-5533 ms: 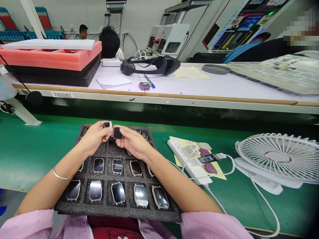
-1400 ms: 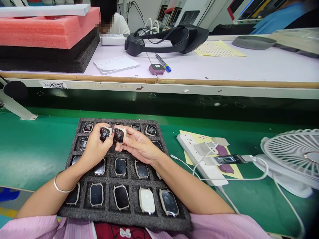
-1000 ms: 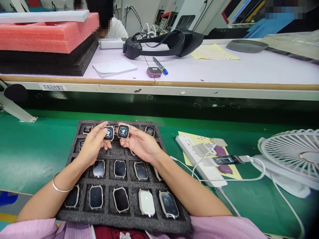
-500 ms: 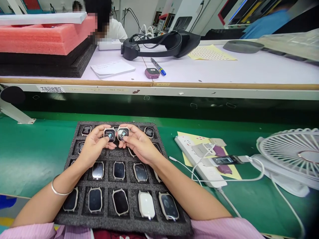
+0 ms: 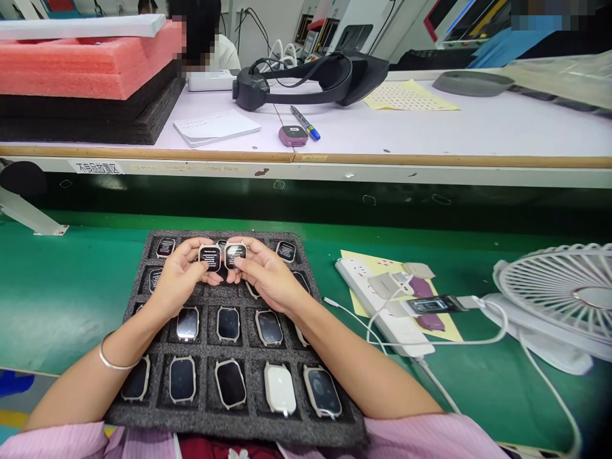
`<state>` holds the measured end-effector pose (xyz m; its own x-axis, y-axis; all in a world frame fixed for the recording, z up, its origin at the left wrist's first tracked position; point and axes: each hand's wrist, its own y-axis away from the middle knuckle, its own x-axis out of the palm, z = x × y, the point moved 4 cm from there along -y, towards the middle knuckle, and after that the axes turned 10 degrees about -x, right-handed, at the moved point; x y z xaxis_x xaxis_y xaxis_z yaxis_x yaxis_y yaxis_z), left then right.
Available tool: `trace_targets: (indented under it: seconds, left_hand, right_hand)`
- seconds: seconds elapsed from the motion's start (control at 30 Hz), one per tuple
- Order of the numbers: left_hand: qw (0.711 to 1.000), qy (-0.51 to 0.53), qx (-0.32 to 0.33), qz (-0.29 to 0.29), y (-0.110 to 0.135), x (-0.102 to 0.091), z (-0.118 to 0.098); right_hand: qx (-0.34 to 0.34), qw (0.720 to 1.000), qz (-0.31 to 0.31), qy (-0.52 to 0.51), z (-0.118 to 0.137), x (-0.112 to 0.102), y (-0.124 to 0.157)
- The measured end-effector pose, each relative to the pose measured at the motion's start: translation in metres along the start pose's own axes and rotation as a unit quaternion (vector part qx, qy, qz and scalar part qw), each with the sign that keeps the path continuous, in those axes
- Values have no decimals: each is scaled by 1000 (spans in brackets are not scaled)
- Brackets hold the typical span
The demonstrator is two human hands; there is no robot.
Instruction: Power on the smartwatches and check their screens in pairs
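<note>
My left hand (image 5: 184, 271) is closed on a smartwatch (image 5: 210, 256) without a strap, its thumb on the lower part of the screen. Right beside it, my right hand (image 5: 262, 271) grips a second smartwatch (image 5: 235, 255), thumb also on the glass. Both screens face me and show lines of white text on black. Beneath the hands lies a dark grey foam tray (image 5: 205, 382) with more watch cases in its pockets. Some show text, others are dark, such as one watch (image 5: 228, 325) in the middle. A white piece (image 5: 280, 389) sits in a front pocket.
Right of the tray are a white power strip (image 5: 377, 306) with cables, a small black USB meter (image 5: 433, 305) and a white fan (image 5: 564, 299). On the shelf stand foam blocks (image 5: 86, 70), a notepad (image 5: 215, 127), a pen (image 5: 305, 122) and a black headset (image 5: 306, 86). People are behind it.
Both held watch screens have switched from a face with a bluish graphic to lists of white text. The hands stay in almost the same place; the view has shifted slightly.
</note>
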<state>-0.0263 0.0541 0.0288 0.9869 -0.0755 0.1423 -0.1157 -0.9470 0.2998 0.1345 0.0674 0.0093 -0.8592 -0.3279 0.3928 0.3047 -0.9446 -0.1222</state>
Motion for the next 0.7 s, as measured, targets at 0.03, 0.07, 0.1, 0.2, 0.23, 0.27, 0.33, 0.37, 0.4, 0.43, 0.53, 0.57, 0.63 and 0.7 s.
trace_targets:
  seconds: [0.03, 0.07, 0.1, 0.2, 0.23, 0.27, 0.33, 0.37, 0.4, 0.43, 0.53, 0.57, 0.63, 0.7]
  left_hand:
    - [1000, -1, 0, 0, 0, 0, 0]
    - [1000, -2, 0, -1, 0, 0, 0]
    - [1000, -3, 0, -1, 0, 0, 0]
    - [1000, -4, 2, 0, 1, 1, 0]
    - [1000, -4, 2, 1, 1, 2, 0]
    - [1000, -4, 1, 3, 2, 2, 0]
    - [1000, -5, -1, 4, 2, 3, 0]
    - [1000, -7, 0, 3, 2, 3, 0]
    - [1000, -9, 2, 2, 2, 3, 0]
    - [1000, -11, 5, 0, 2, 3, 0]
    - [1000, -15, 12, -4, 1, 2, 1]
    - [1000, -15, 15, -4, 1, 2, 1]
    - [1000, -11, 17, 0, 1, 1, 0]
    - [1000, -6, 17, 4, 1, 1, 0]
  right_hand:
    - [1, 1000, 0, 2, 0, 0, 0]
    - [1, 1000, -1, 4, 0, 0, 0]
    - [0, 1000, 0, 8, 0, 0, 0]
    - [-6, 1000, 1, 15, 1, 1, 1]
    - [-9, 1000, 2, 15, 2, 1, 1]
    - [-11, 1000, 2, 14, 2, 1, 1]
    - [-15, 1000, 2, 14, 2, 1, 1]
    - [-16, 1000, 2, 15, 2, 1, 1]
    - [-15, 1000, 1, 17, 1, 1, 1]
    - [-15, 1000, 2, 19, 1, 1, 1]
    - [-12, 1000, 4, 27, 1, 1, 1]
    - [-12, 1000, 4, 29, 1, 1, 1]
    - [-13, 999, 7, 29, 1, 1, 1]
    - [-15, 999, 9, 28, 2, 1, 2]
